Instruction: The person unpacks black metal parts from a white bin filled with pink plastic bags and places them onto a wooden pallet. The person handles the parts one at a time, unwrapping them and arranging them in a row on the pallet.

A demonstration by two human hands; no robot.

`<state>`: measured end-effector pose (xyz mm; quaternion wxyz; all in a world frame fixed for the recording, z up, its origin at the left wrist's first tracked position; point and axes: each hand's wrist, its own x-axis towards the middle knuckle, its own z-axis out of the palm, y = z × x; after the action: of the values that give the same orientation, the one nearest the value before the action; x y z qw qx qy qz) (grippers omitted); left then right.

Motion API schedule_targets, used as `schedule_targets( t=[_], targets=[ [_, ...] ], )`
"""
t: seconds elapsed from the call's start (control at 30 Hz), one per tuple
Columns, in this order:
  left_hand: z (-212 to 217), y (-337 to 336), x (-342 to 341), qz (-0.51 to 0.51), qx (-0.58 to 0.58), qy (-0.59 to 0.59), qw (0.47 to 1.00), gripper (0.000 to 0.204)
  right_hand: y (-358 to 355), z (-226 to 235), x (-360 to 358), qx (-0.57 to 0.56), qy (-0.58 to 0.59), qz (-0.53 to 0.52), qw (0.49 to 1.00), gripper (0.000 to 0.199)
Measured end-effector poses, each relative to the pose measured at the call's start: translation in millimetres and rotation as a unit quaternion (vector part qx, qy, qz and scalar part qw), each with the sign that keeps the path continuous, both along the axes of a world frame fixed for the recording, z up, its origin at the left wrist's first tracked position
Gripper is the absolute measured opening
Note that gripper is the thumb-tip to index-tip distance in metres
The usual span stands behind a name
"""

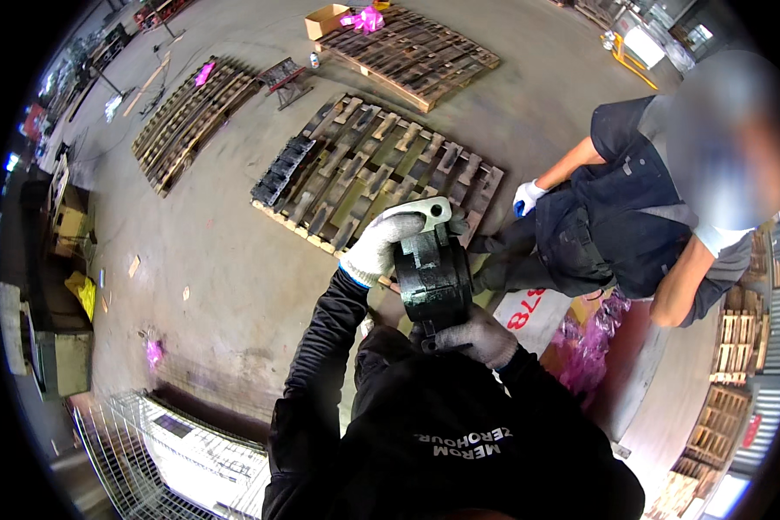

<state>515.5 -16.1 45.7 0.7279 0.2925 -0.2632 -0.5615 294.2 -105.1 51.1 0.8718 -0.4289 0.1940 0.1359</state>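
Your black fabric jacket (455, 407) is below the grip. Your white-gloved left hand (377, 246) and grey-gloved right hand (484, 338) grasp one black cylindrical part (432, 276), beyond it a slatted wooden pallet (368, 178).

Looking steeply down from the wearer's head, close above the black jacket (459, 407) and the gloved left hand (380, 247) and right hand (484, 338). Facing forward and outward to wooden pallets (377, 178) farther off across the concrete floor (225, 269), catching a co-worker (598, 234) near at right, and bending straight edges toward the round rim.
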Motion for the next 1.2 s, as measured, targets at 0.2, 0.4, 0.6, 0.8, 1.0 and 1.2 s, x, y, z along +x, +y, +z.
schedule_targets(
  t=[0.2,0.4,0.6,0.8,1.0,1.2],
  targets=[
    [-45,-4,-11,0.151,0.058,0.028,0.987,0.050,-13,-19,-9,-0.062,0.045,-0.026,0.997,0.035],
    [-54,-1,-32,0.186,0.119,0.071,0.973,0.045,-34,-29,-16,-0.063,0.096,0.006,0.993,0.031],
    [-63,-9,-36,0.201,0.154,0.069,0.965,0.061,-41,-31,-17,-0.067,0.076,0.036,0.994,0.032],
    [-54,-22,-33,0.158,0.163,0.187,0.956,0.101,-53,-51,-28,0.015,0.067,-0.019,0.997,0.036],
    [-55,-27,-37,0.176,0.165,0.202,0.949,0.101,-54,-45,-32,0.054,0.037,-0.053,0.996,0.045],
    [-32,-33,-49,0.166,0.149,0.174,0.959,0.100,-58,-46,-42,0.048,-0.011,-0.040,0.998,0.056]
  ],
)
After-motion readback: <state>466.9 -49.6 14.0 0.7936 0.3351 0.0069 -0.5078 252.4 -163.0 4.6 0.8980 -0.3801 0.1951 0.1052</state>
